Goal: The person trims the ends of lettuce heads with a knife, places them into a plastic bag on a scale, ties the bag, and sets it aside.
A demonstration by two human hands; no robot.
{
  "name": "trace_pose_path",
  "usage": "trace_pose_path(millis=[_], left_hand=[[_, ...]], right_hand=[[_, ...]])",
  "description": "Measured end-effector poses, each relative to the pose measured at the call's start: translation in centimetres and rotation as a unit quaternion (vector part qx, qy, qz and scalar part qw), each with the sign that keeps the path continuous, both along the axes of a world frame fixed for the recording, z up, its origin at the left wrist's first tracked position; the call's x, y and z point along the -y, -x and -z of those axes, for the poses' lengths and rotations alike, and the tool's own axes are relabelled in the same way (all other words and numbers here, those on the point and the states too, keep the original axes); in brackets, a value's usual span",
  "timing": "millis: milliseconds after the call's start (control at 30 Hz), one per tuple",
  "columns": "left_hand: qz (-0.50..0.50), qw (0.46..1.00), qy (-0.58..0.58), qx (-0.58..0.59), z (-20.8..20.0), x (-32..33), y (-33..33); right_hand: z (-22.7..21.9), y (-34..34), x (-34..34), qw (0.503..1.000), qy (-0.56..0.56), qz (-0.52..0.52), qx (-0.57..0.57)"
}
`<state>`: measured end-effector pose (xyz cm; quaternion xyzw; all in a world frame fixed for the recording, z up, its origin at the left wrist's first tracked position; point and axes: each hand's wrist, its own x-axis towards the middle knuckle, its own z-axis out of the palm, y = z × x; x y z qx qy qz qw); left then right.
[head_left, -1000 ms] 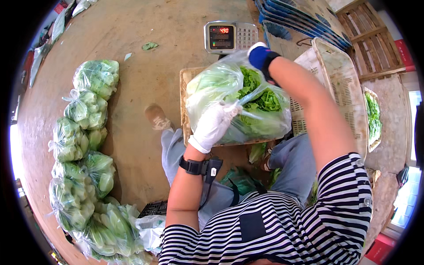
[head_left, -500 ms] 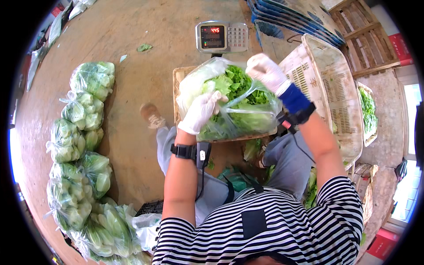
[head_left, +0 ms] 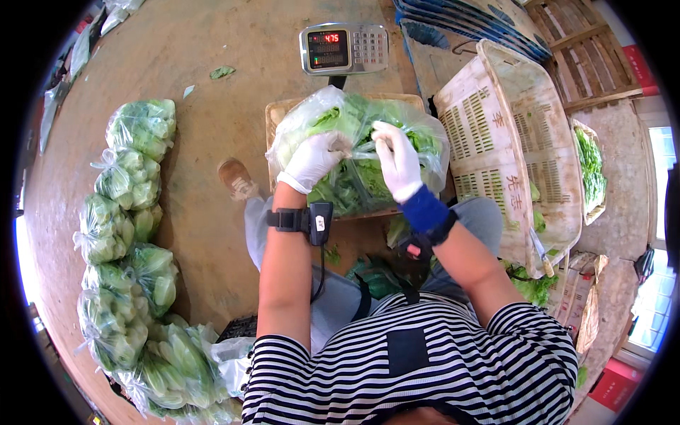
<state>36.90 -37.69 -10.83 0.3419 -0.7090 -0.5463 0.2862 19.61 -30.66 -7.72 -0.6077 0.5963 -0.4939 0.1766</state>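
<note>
1. One bulging, clear-film lettuce bag [head_left: 361,177], twelve o'clock, on one tan crate [head_left: 279,112].
2. Left hand [head_left: 315,160], smooth-gloved: pinching the lettuce bag.
3. Right hand [head_left: 401,164], smooth-gloved: curled over it; grip cannot be determined.

Tray [head_left: 277,112] partly hidden under bag [head_left: 362,168], blue stack [head_left: 471,28] cut off

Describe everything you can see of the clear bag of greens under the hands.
The clear bag of greens looks like thin, shiny plastic, bulging and creased, with leafy vegetables showing through, paler toward its left end. It lies on a pale tray. Near its middle the film is gathered; the left hand has its fingers closed on it, and the right hand is just beside. Whether the right one grips, or any knot is tied, I can't tell.
</note>
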Motion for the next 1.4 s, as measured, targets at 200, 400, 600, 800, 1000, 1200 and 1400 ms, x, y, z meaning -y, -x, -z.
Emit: trace_pose_path(millis=[200, 400, 600, 800, 1000, 1200, 1400], left_hand=[[-0.162, 0.946, 0.241, 0.145, -0.8, -0.3, 1.6], [-0.171, 0.980, -0.052, -0.086, 1.0, -0.7, 2.8], [-0.043, 0.815, -0.405, -0.412, 1.2, -0.7, 3.1], [-0.083, 0.784, -0.484, -0.379, -0.2, -0.7, 3.2], [-0.218, 0.972, -0.084, -0.007, 1.0, 0.1, 1.6], [-0.356, 0.914, 0.122, 0.154, 6.7, 2.2, 1.4], [-0.345, 0.904, 0.239, 0.078, 3.6, 2.4, 2.3]], right_hand=[[0.9, 1.2, 3.7, 0.951, -0.290, -0.068, 0.079], [1.9, 1.4, 3.7, 0.930, -0.275, -0.178, 0.167], [1.1, 1.7, 1.7, 0.849, -0.402, -0.132, 0.316], [2.0, 3.1, 0.7, 0.953, -0.267, -0.134, 0.039], [-2.4, 2.5, -0.5, 0.933, -0.276, -0.215, -0.081], [1.0, 3.1, -7.2, 0.889, -0.289, -0.171, -0.310], [0.1, 2.6, -6.9, 0.951, 0.040, -0.144, -0.272]])
